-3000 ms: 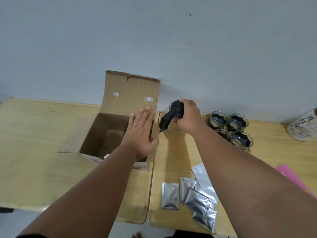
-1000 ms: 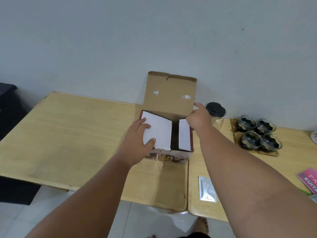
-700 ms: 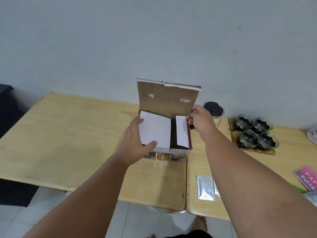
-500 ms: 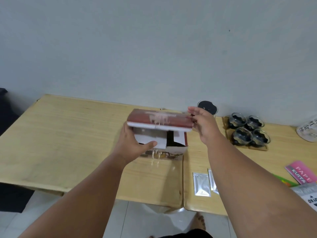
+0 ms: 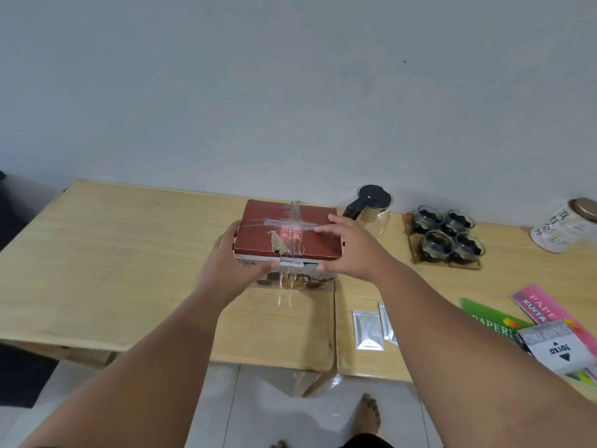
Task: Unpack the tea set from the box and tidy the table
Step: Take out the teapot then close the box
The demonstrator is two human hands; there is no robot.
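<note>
The cardboard box point(image 5: 287, 231) stands on the wooden table point(image 5: 113, 260) with its dark red, taped lid folded down. My left hand point(image 5: 229, 270) grips the box's left front corner, thumb along the front edge. My right hand point(image 5: 349, 250) lies on the lid's right side, fingers spread over the top and thumb at the front. Behind the box to the right stands a glass teapot point(image 5: 371, 208) with a black lid and handle. Several glass cups point(image 5: 447, 234) with dark inserts sit together on a small tray.
Silver sachets point(image 5: 368, 329) lie near the front edge, partly under my right forearm. Paper packs, green point(image 5: 491, 318) and pink point(image 5: 539, 305), and a grey packet point(image 5: 555, 347) lie at the right. A white jar point(image 5: 565, 226) stands at the far right. A wall runs behind.
The inner white flaps were folded in and the lid came down over them; the box is now closed under both hands. Earlier the right hand set the teapot down beside the box.
</note>
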